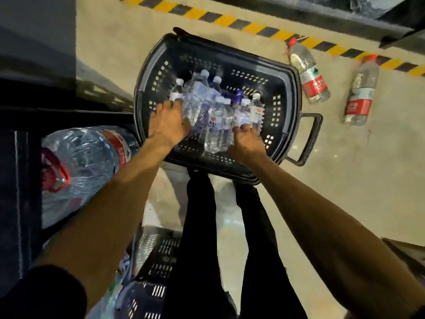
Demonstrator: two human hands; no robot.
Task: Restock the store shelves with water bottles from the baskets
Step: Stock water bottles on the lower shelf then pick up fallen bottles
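Both hands down inside the black basket (285,93) on the floor (345,192), among a cluster of small water bottles (215,120) standing and leaning at its centre. Left hand (169,124) spread over the left side of the cluster, fingers curled onto a bottle; full closure of this grip not discernible. Right hand (247,142) cupped against the bottles on the right, grip likewise not fully visible. Judged early to midway: many bottles left in the basket, none in transit. Two larger red-labelled bottles (310,74) lying loose on the beige floor near a yellow-black hazard stripe (230,21). Large water jug (80,162) on a dark shelf (13,180) at left. Second perforated basket (158,261) near the feet.
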